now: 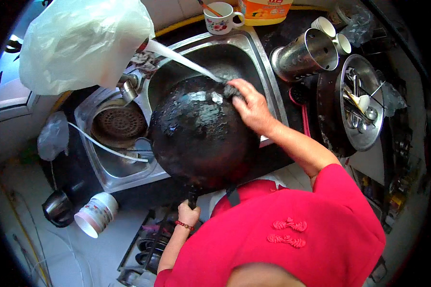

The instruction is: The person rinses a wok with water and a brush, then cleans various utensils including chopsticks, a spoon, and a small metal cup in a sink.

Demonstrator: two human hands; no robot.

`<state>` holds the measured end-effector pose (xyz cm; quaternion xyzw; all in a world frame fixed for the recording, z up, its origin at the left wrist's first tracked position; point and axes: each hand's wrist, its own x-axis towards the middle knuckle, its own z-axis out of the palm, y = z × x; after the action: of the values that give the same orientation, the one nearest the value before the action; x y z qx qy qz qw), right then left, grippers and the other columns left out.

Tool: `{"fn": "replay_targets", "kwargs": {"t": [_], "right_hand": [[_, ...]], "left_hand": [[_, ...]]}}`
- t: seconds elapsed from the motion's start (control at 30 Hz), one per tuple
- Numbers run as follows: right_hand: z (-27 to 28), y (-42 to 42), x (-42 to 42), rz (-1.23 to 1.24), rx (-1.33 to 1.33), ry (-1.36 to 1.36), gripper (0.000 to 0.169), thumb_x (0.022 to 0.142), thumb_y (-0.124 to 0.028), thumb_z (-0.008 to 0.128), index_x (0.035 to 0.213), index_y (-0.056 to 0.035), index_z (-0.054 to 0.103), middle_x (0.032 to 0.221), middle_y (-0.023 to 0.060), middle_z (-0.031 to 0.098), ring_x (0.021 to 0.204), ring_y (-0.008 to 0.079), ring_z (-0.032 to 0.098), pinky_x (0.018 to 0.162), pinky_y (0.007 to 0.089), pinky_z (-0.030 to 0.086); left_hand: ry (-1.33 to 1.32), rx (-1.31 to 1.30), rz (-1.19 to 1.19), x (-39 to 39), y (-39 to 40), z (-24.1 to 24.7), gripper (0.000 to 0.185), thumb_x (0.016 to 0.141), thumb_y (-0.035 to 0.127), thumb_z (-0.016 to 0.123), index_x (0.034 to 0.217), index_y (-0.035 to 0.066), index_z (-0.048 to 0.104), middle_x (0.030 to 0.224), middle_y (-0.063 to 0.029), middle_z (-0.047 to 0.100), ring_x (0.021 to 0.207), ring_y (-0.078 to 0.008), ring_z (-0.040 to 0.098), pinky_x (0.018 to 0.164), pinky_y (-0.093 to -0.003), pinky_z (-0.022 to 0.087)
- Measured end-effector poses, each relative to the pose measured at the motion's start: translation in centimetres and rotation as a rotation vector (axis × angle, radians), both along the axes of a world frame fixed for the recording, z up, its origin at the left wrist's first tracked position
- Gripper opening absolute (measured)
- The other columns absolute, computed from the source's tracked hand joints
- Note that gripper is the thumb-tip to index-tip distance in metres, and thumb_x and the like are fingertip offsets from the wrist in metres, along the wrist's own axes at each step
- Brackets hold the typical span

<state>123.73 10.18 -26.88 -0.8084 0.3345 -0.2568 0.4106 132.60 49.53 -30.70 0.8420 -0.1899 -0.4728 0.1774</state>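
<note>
A blackened wok [201, 143] lies bottom up across the right basin of a steel double sink [273, 93], tilted over the front rim. My left hand [189, 213], with a red bead bracelet at the wrist, grips its dark handle [192, 198]. In my right hand [251, 104] is a grey scouring pad [232, 89], pressed on the wok's upper right edge. A white stream or strip [183, 61] runs from the tap area to the pad; which of the two cannot be told. Wet, shiny patches show on the wok's rough underside.
A perforated steamer or strainer [120, 122] sits in the left basin. A floral mug [218, 21] stands behind the sink. Rightward are a steel utensil holder [309, 53], a red-handled brush [304, 114] and a bowl of utensils [362, 136]. A plastic bag [82, 43] hangs upper left; stacked cups [97, 213] stand lower left.
</note>
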Motion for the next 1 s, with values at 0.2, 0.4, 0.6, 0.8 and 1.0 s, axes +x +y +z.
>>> {"fn": "replay_targets", "kwargs": {"t": [0.2, 0.4, 0.6, 0.8, 1.0], "right_hand": [[-3.1, -2.7, 1.0, 0.079, 0.107, 0.075, 0.035, 0.082, -0.015, 0.048, 0.114, -0.0036, 0.053, 0.115, 0.0206, 0.054, 0.107, 0.0354, 0.051, 0.092, 0.039, 0.04], [-3.9, -2.1, 2.2, -0.028, -0.032, 0.08, 0.033, 0.081, -0.008, 0.052, 0.112, 0.0014, 0.052, 0.11, 0.0224, 0.055, 0.105, 0.0375, 0.052, 0.089, 0.0381, 0.043], [0.2, 0.4, 2.7, 0.21, -0.142, -0.031, 0.037, 0.077, -0.005, 0.054, 0.113, -0.0009, 0.053, 0.12, 0.0236, 0.049, 0.112, 0.0366, 0.049, 0.096, 0.0371, 0.039], [-4.8, -4.0, 4.6, 0.074, 0.166, 0.142, 0.032, 0.081, -0.014, 0.049, 0.11, -0.0019, 0.057, 0.117, 0.0197, 0.052, 0.104, 0.0367, 0.052, 0.089, 0.04, 0.043], [2.9, 2.5, 2.7, 0.322, -0.361, 0.03, 0.041, 0.077, -0.011, 0.058, 0.118, -0.0064, 0.053, 0.126, 0.0218, 0.045, 0.117, 0.0358, 0.044, 0.099, 0.0386, 0.035]], "left_hand": [[-0.193, 0.089, -0.014, -0.8, -1.3, 0.5, 0.017, 0.064, 0.012, 0.06, 0.064, -0.005, 0.058, 0.064, -0.0243, 0.058, 0.067, -0.0377, 0.061, 0.062, -0.0429, 0.048], [-0.147, 0.141, -0.08, -0.3, -1.0, -0.6, 0.016, 0.065, 0.011, 0.057, 0.063, -0.004, 0.061, 0.065, -0.0257, 0.058, 0.07, -0.0396, 0.061, 0.064, -0.0439, 0.048], [-0.11, 0.154, -0.03, -0.3, -0.8, -0.8, 0.016, 0.065, 0.011, 0.058, 0.066, -0.004, 0.062, 0.066, -0.0254, 0.059, 0.071, -0.0395, 0.061, 0.064, -0.0438, 0.049], [-0.096, 0.147, -0.005, -0.4, -0.8, -1.2, 0.014, 0.064, 0.009, 0.059, 0.065, -0.005, 0.06, 0.066, -0.0251, 0.059, 0.071, -0.0373, 0.062, 0.063, -0.0417, 0.049], [-0.081, 0.133, 0.017, -0.6, 0.2, -1.4, 0.014, 0.064, 0.01, 0.059, 0.067, -0.004, 0.061, 0.068, -0.0245, 0.06, 0.072, -0.037, 0.062, 0.063, -0.0412, 0.048]]}}
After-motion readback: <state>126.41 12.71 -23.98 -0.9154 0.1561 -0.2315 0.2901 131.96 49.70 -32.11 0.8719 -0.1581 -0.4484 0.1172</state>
